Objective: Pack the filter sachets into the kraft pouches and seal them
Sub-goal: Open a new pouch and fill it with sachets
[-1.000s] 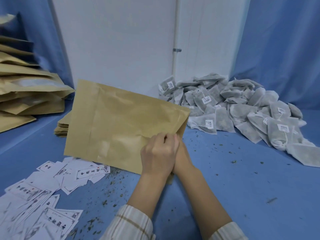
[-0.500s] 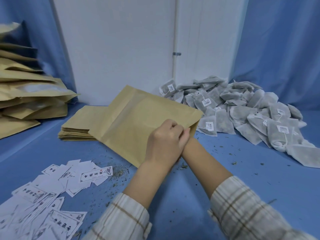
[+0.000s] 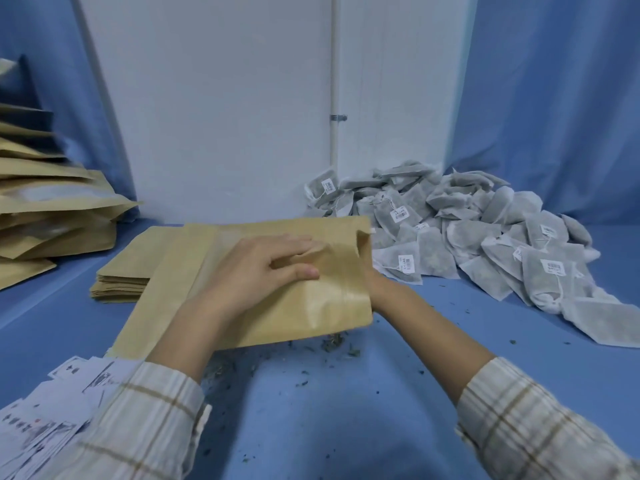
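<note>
A kraft pouch (image 3: 277, 317) lies flat on the blue table in front of me, its open mouth facing right. My left hand (image 3: 263, 268) lies on top of it and pinches the upper wall between thumb and fingers. My right hand (image 3: 375, 288) reaches into the mouth from the right; only its wrist shows and the fingers are hidden inside. A heap of grey filter sachets (image 3: 467, 237) with small white tags lies at the back right, just beyond the pouch mouth.
A flat stack of empty kraft pouches (image 3: 121, 275) sits behind the held pouch on the left. Bulging kraft pouches (image 3: 52, 209) are piled at the far left. Printed white labels (image 3: 52, 403) lie scattered at the near left. Herb crumbs (image 3: 332, 344) litter the table.
The pouch has come down from tilted in the air to flat on the table. My left hand has moved onto its top, and my right hand has slid into its mouth.
</note>
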A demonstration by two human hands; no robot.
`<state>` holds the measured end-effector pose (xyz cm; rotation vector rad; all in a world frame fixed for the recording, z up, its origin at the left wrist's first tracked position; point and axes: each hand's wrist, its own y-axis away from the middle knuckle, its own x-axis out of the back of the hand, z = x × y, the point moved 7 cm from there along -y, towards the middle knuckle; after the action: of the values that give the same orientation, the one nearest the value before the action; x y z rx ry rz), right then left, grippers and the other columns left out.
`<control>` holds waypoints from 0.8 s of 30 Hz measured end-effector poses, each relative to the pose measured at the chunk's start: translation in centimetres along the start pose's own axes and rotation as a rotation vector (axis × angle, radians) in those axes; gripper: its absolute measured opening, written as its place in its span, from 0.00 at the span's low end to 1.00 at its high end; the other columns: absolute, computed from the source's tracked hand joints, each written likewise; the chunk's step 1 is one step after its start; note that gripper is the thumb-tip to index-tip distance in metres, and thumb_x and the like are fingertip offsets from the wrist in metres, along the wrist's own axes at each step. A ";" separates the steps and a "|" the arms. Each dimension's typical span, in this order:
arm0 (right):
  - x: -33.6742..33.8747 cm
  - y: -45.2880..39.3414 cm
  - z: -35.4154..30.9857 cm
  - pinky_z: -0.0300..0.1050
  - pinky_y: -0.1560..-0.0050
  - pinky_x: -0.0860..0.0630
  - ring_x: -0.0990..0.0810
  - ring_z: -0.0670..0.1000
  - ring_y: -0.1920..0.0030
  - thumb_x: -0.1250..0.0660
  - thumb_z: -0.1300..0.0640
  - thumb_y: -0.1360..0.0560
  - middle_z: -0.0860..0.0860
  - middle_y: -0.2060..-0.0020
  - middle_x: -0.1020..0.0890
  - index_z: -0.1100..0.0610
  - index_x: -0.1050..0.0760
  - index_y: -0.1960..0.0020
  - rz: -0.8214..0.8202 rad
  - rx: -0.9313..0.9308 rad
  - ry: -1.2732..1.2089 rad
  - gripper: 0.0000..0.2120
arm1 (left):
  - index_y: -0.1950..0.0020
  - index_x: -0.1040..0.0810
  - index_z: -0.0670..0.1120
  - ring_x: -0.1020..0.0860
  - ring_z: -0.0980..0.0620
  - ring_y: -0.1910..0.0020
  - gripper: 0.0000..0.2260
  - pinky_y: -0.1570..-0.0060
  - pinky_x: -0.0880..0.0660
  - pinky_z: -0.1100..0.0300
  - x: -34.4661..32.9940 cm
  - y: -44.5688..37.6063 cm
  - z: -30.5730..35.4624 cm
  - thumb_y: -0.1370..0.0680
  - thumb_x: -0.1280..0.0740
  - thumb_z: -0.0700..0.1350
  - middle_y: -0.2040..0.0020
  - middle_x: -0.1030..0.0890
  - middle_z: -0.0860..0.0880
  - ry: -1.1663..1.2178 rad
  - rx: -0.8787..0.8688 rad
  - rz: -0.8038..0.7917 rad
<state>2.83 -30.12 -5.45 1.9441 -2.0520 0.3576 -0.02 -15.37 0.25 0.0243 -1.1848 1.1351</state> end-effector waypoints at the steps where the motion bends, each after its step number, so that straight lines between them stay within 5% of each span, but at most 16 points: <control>1: 0.5 -0.7 0.0 0.22 0.69 0.35 0.36 0.37 0.62 0.47 0.63 0.19 0.39 0.64 0.38 0.48 0.37 0.58 0.025 0.079 0.003 0.14 | 0.47 0.26 0.75 0.29 0.72 0.41 0.16 0.43 0.37 0.77 0.1 -0.3 -0.3 0.35 0.35 0.66 0.47 0.27 0.77 0.007 0.013 0.057; 4: 3.1 -0.5 0.0 0.27 0.71 0.34 0.30 0.38 0.68 0.38 0.64 0.25 0.45 0.72 0.25 0.48 0.24 0.67 0.150 0.321 0.034 0.17 | 0.45 0.26 0.70 0.25 0.66 0.47 0.17 0.48 0.33 0.74 -1.0 -1.5 -1.0 0.34 0.35 0.65 0.48 0.22 0.72 -0.013 0.038 0.087; 6: 5.0 -0.4 1.1 0.27 0.63 0.29 0.24 0.38 0.65 0.32 0.62 0.28 0.44 0.66 0.18 0.50 0.17 0.58 0.253 0.406 0.004 0.09 | 0.46 0.23 0.65 0.22 0.56 0.49 0.16 0.48 0.30 0.65 -2.1 -2.3 -1.3 0.33 0.34 0.63 0.49 0.19 0.59 -0.058 0.021 0.115; 9: 8.3 -2.1 5.2 0.24 0.58 0.30 0.22 0.39 0.59 0.35 0.60 0.25 0.44 0.58 0.17 0.50 0.18 0.49 0.462 0.297 0.026 0.09 | 0.45 0.17 0.55 0.21 0.44 0.47 0.19 0.48 0.34 0.60 -3.7 -3.7 -2.2 0.31 0.34 0.61 0.50 0.17 0.49 -0.219 0.010 0.166; 13: 11.7 -5.1 11.5 0.42 0.49 0.31 0.23 0.53 0.45 0.37 0.56 0.24 0.55 0.45 0.21 0.56 0.26 0.38 0.596 -0.012 0.233 0.16 | 0.42 0.18 0.54 0.23 0.47 0.50 0.19 0.49 0.36 0.60 -6.3 -5.3 -4.3 0.28 0.37 0.60 0.52 0.18 0.51 -0.260 0.092 0.100; 16: 12.1 -6.9 14.3 0.49 0.44 0.29 0.27 0.58 0.38 0.36 0.49 0.25 0.57 0.39 0.25 0.55 0.33 0.32 0.603 -0.154 0.310 0.23 | 0.39 0.21 0.55 0.24 0.47 0.44 0.17 0.41 0.34 0.55 -7.6 -5.9 -6.1 0.26 0.33 0.56 0.46 0.18 0.51 -0.257 0.169 0.094; 21: 11.4 -8.3 14.8 0.46 0.49 0.30 0.25 0.56 0.42 0.32 0.47 0.27 0.53 0.42 0.22 0.55 0.32 0.35 0.674 -0.125 0.299 0.25 | 0.33 0.27 0.60 0.30 0.48 0.35 0.20 0.37 0.43 0.59 -9.1 -5.9 -7.8 0.25 0.38 0.59 0.35 0.24 0.53 -0.369 0.202 0.041; 24: 11.6 -8.0 14.4 0.42 0.52 0.28 0.20 0.52 0.49 0.30 0.50 0.28 0.48 0.51 0.22 0.55 0.27 0.39 0.656 -0.003 -0.001 0.20 | 0.32 0.30 0.62 0.38 0.49 0.27 0.21 0.34 0.48 0.59 -9.5 -5.6 -8.5 0.25 0.38 0.59 0.28 0.32 0.55 -0.373 0.245 0.015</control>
<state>9.72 -46.72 -14.54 1.2107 -2.6399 0.4825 10.63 -19.93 -7.54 0.4313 -1.3646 1.3202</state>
